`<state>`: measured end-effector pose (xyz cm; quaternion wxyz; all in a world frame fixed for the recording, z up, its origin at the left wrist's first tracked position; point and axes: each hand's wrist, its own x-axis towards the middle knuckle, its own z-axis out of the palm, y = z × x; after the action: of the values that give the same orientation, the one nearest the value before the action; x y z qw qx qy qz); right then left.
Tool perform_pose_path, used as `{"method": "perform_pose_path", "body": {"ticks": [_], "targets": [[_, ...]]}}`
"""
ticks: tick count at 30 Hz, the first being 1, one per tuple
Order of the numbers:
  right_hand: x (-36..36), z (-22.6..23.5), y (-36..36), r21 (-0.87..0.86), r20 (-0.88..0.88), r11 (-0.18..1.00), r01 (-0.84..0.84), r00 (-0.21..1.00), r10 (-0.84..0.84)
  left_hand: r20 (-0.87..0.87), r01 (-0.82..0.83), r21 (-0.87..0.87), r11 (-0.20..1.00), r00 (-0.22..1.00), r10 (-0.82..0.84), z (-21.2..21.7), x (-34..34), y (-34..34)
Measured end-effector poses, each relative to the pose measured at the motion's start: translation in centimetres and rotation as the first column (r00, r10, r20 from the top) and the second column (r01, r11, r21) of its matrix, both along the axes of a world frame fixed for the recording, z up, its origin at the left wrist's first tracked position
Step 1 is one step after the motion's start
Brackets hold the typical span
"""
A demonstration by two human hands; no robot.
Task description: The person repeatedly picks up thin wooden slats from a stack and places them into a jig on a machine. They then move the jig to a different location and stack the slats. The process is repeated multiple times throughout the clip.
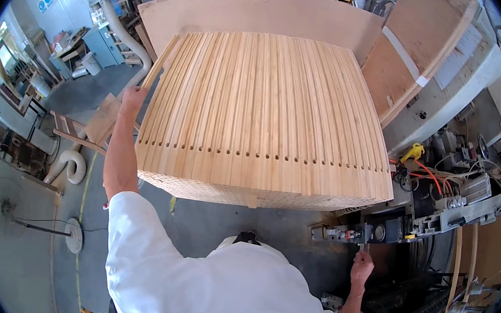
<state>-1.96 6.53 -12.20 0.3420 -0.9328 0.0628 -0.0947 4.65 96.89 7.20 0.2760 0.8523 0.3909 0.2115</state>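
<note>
Grey floor (209,218), stacked strips (263,96).
Left grip (134,95) curls round outer strip (161,61) — likely light, stiff, best held mid-length; right grip's (362,267) state unclear.

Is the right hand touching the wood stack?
Apart: the head view shows a gap, with machine parts, between the right hand and the wood stack.

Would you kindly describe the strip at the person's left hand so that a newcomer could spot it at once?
Find the large stack of pale wooden strips in the middle. Follow its left edge to the person's left hand, which holds a single strip. Unlike the closely packed strips beside it, this one stands off, with a dark gap showing between.
</note>
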Motion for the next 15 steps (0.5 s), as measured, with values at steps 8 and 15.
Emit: {"method": "perform_pose_path", "body": {"ticks": [8,15], "targets": [[-5.1,-5.0,1.0,-0.019,-0.204,0.998,0.066,0.977,-0.068,-0.067,0.033,0.037,0.999,0.997,-0.03,-3.9,5.6,5.2],[-10.9,-7.0,1.2,-0.011,-0.284,0.996,0.093,0.954,-0.092,-0.163,0.004,-0.009,1.0,0.987,-0.006,-7.1,9.8,9.1]]}}
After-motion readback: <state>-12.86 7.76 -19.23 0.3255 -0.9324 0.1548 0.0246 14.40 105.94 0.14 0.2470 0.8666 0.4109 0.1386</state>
